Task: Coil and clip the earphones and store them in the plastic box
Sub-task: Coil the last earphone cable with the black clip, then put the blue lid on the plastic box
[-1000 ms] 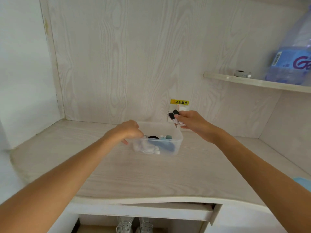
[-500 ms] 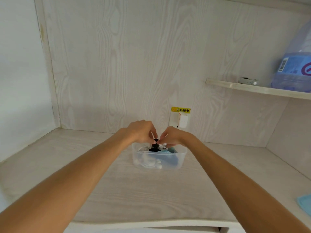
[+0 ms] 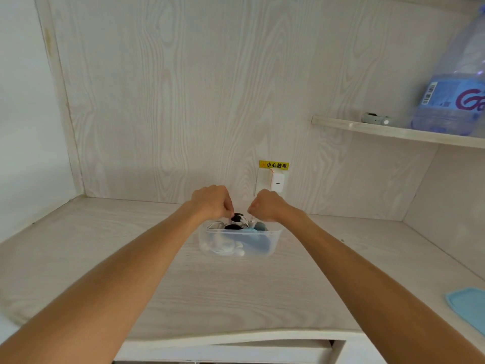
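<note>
Left hand (image 3: 213, 203) pinches the clipped earphones (image 3: 238, 218) over the plastic box (image 3: 237, 241); right hand (image 3: 266, 207) fisted; sign (image 3: 273, 165) reads "小心触电".

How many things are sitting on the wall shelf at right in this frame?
2. A large water bottle stands at the far right end of the shelf; a small grey device lies just to its left. Anything beyond the frame edge is hidden.

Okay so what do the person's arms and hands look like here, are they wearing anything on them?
Both forearms are bare right down to the bottom edge of the head view: no sleeves, gloves, watch or bracelet show. The left hand and the right hand are bare too, and no rings can be made out, though the fingers are mostly turned away from the camera.
</note>
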`<state>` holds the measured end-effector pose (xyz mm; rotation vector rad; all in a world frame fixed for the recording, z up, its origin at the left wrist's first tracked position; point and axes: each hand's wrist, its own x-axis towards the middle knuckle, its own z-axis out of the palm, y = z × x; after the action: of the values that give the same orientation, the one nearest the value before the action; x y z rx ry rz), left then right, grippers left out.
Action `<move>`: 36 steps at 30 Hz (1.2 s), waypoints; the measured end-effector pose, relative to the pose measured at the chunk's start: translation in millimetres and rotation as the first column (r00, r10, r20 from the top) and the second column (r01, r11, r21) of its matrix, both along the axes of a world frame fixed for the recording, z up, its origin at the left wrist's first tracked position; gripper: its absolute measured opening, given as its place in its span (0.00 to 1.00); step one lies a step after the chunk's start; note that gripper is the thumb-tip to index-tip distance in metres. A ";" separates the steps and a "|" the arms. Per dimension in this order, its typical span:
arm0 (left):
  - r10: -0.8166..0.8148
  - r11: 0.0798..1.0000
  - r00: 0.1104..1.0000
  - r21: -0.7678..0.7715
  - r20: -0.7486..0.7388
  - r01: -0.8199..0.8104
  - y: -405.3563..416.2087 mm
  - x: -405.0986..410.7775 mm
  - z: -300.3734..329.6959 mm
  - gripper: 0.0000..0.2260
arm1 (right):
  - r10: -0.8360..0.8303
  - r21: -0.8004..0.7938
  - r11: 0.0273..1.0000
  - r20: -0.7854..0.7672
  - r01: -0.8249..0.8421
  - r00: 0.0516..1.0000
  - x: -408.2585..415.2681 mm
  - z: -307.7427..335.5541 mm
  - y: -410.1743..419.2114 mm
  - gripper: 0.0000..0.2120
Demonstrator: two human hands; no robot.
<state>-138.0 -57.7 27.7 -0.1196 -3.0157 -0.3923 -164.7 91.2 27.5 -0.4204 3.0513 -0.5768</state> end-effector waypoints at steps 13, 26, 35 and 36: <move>-0.309 0.937 0.945 0.208 0.110 0.282 126.2 43.5 47.6 0.14 | -0.081 -0.244 0.966 0.045 0.090 0.996 90.1 27.4 173.1 0.11; -0.428 0.903 0.852 0.115 0.302 0.413 367.3 66.7 -48.0 0.23 | -0.546 0.388 0.815 0.262 0.431 0.796 158.7 -41.0 371.1 0.32; -0.277 0.872 0.936 0.466 0.218 0.150 375.9 66.3 -70.4 0.18 | -0.323 0.304 0.922 0.255 0.242 0.911 161.7 -59.6 358.2 0.31; -0.260 0.827 0.942 0.552 0.213 0.103 370.0 64.5 -69.9 0.15 | -0.303 0.284 0.931 0.254 0.229 0.919 162.9 -59.0 356.4 0.30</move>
<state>-73.5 312.3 -42.2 -0.3357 -3.0212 -1.3606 -1.8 447.6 -31.5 0.0888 2.8511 -0.2227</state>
